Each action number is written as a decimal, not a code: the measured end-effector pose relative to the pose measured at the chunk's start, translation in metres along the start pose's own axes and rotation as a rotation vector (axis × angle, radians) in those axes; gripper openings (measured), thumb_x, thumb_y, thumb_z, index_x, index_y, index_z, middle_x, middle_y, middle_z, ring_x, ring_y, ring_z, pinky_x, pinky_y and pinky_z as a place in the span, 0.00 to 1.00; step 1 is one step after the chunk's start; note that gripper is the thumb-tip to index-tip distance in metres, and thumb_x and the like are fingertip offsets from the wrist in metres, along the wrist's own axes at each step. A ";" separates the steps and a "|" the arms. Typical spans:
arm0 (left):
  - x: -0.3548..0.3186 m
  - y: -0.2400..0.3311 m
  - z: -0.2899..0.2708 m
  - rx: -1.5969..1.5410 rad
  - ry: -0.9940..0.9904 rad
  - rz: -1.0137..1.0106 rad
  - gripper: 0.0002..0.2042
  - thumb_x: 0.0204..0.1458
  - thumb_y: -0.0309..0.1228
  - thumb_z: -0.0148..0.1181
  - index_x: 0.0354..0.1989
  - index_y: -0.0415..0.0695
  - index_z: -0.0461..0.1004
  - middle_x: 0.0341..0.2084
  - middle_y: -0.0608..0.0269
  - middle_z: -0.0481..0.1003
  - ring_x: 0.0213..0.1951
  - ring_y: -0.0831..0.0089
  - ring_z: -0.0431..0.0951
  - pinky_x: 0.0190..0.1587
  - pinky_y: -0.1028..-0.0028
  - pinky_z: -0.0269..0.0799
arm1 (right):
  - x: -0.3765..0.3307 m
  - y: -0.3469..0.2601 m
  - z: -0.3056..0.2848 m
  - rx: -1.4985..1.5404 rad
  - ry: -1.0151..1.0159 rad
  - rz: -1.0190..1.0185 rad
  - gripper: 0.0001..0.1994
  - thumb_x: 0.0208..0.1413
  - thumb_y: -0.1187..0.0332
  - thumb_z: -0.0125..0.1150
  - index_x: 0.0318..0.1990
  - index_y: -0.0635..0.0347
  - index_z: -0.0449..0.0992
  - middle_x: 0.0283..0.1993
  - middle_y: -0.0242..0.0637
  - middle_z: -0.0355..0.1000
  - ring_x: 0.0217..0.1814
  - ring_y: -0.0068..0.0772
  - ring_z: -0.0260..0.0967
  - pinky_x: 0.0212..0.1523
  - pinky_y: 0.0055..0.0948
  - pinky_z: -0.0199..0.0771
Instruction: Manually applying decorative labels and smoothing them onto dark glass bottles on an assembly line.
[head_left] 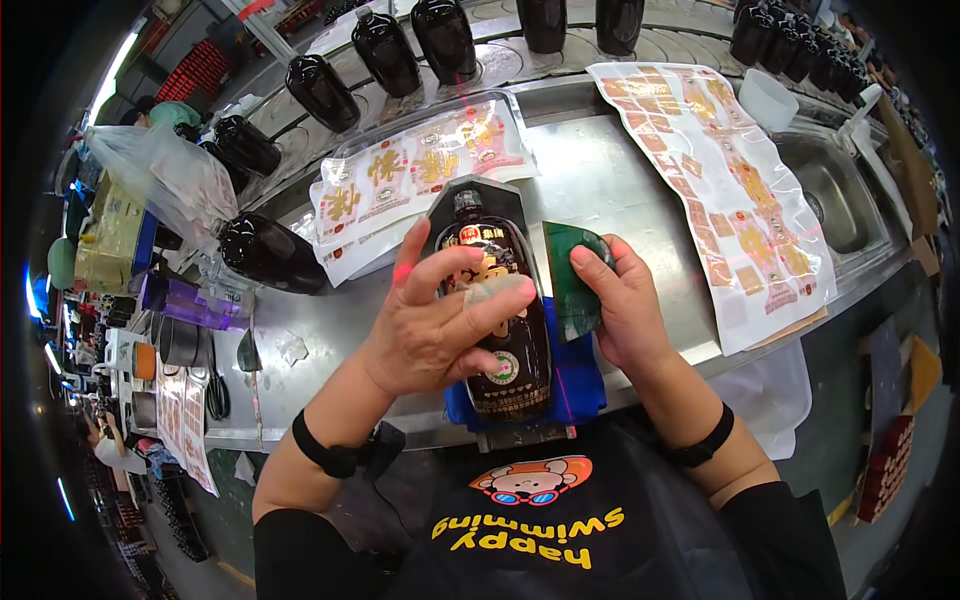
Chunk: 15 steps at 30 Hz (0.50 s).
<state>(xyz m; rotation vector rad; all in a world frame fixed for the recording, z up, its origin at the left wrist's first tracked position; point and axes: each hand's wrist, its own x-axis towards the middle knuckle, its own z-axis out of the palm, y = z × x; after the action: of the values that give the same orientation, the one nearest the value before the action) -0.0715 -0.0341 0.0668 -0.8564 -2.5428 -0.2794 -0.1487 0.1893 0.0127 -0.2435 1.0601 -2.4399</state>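
A dark brown glass bottle with gold, red and green decals lies in a metal holder with blue padding, its neck pointing away from me. Over the bottle hovers my left hand, fingers spread and bent. Something pale, like a bandage, wraps one of its fingers; whether the fingertips touch the glass I cannot tell. To the right of the bottle, my right hand pinches a flat green scraper between thumb and fingers, its blade beside the bottle.
Decal sheets lie behind the holder, and a long decal sheet lies on the right by a metal sink. Dark bottles stand on the conveyor beyond. Another dark bottle leans at the left.
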 end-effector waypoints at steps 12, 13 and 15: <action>0.011 -0.010 -0.007 -0.161 0.113 -0.112 0.25 0.66 0.54 0.39 0.53 0.53 0.79 0.42 0.72 0.82 0.58 0.64 0.68 0.74 0.50 0.34 | -0.002 -0.008 -0.006 -0.073 0.077 0.060 0.09 0.63 0.68 0.62 0.43 0.62 0.72 0.39 0.31 0.76 0.38 0.17 0.72 0.39 0.22 0.77; 0.010 -0.010 -0.005 -0.140 0.156 -0.097 0.24 0.66 0.54 0.42 0.54 0.54 0.79 0.43 0.73 0.82 0.59 0.64 0.68 0.74 0.51 0.34 | -0.002 -0.007 -0.006 -0.069 0.076 0.066 0.09 0.63 0.68 0.62 0.44 0.62 0.72 0.39 0.32 0.76 0.38 0.17 0.72 0.40 0.22 0.77; 0.008 -0.010 -0.003 -0.080 0.086 -0.091 0.24 0.65 0.54 0.42 0.56 0.55 0.78 0.47 0.73 0.81 0.60 0.65 0.67 0.74 0.50 0.34 | -0.002 -0.004 -0.006 -0.045 0.056 0.067 0.09 0.63 0.68 0.62 0.44 0.62 0.72 0.40 0.32 0.76 0.38 0.17 0.73 0.40 0.22 0.77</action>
<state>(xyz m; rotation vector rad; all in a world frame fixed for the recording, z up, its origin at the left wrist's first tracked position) -0.0822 -0.0388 0.0724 -0.7426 -2.5082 -0.4395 -0.1501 0.1964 0.0113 -0.1525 1.1299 -2.3781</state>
